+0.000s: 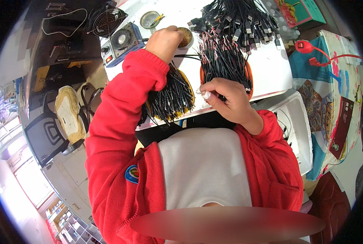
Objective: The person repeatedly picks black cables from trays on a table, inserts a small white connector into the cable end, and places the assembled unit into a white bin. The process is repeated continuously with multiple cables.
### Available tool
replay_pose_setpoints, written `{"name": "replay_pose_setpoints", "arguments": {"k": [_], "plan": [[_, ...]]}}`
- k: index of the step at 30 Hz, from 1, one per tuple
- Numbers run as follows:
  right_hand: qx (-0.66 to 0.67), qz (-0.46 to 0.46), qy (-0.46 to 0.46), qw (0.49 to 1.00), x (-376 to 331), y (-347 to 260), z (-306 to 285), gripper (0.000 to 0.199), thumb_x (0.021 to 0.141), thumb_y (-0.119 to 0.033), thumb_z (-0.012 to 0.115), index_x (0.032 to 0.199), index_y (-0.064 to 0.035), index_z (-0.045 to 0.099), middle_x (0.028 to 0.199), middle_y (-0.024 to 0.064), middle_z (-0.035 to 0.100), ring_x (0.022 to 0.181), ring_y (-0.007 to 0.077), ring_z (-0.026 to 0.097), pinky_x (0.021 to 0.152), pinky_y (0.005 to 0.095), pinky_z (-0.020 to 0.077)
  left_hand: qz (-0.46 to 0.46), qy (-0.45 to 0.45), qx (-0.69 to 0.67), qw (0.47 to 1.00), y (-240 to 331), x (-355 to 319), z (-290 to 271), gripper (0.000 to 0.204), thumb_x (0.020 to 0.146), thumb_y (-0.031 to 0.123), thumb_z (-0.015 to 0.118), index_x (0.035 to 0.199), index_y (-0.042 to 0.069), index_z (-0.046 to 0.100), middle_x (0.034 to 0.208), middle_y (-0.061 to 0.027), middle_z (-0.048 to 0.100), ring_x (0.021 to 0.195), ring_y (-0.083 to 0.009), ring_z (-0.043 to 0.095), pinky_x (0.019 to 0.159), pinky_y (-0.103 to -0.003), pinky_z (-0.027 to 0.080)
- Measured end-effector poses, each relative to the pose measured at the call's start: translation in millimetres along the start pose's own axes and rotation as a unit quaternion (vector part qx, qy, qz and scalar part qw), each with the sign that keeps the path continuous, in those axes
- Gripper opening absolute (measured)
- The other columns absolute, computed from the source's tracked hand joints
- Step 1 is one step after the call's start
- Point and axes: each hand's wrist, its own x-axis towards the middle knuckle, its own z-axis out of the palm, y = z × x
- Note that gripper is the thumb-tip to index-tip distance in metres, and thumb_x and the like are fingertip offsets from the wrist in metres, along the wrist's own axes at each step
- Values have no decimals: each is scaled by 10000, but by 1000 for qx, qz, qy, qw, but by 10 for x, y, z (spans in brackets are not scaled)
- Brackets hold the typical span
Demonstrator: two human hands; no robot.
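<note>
My left hand [165, 40] is stretched far over the white table [271, 69], fingers closed, pressed against a small round brass-coloured tin [186, 36]; thin black wires run from it, but the grip itself is hidden. My right hand [226, 97] rests at the near edge of an orange tray [248, 77] heaped with black cable ends [224, 61], its fingers pinched on some of them. A second bundle of black cables [173, 95] lies on a yellow tray under my left forearm. Both sleeves are red.
A big pile of black cables with plugs [238, 20] lies at the table's far side. A blue box device [122, 42], a round fan [106, 20] and an open round tin [150, 19] stand far left. A white bin [299, 122] sits at my right.
</note>
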Motion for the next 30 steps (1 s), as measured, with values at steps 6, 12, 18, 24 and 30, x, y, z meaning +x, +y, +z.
{"name": "replay_pose_setpoints", "arguments": {"k": [6, 12, 18, 24, 30], "plan": [[-15, 3, -3, 1000, -17, -47, 17, 146, 810, 33, 587, 948, -6, 617, 810, 94, 626, 642, 189, 593, 585, 264, 462, -4, -5, -6, 1000, 3, 18, 34, 97, 784, 91, 610, 837, 26, 659, 830, -159, 619, 748, -357, 628, 679, -415, 512], [-29, 30, -4, 999, -93, -134, 31, 159, 805, 40, 582, 954, -1, 623, 826, 91, 634, 639, 160, 586, 585, 252, 461, -2, 73, -93, 993, -97, -82, -162, 107, 774, 71, 625, 866, 34, 665, 809, -162, 621, 764, -366, 622, 677, -422, 503], [-15, 32, 17, 999, -136, -223, 113, 181, 806, 29, 605, 980, -22, 611, 803, 95, 616, 614, 167, 579, 554, 259, 453, -42, 163, -85, 982, -333, -500, -616, 154, 819, 75, 631, 965, 28, 644, 837, -184, 655, 760, -331, 655, 667, -351, 510], [-35, 18, -18, 999, -106, -259, 230, 143, 823, 24, 580, 957, -20, 606, 840, 101, 635, 632, 190, 599, 556, 266, 464, -177, 170, -23, 969, -973, -879, -734, 132, 818, 116, 653, 926, 39, 661, 790, -160, 664, 732, -304, 666, 640, -331, 504], [-47, 35, -60, 996, -94, -258, 313, 135, 834, 7, 559, 959, -20, 601, 852, 115, 636, 705, 240, 628, 611, 293, 488, -186, 117, 23, 975, -1345, -930, -494, 146, 794, 121, 661, 918, 48, 681, 801, -166, 663, 723, -334, 652, 644, -360, 507]]}}
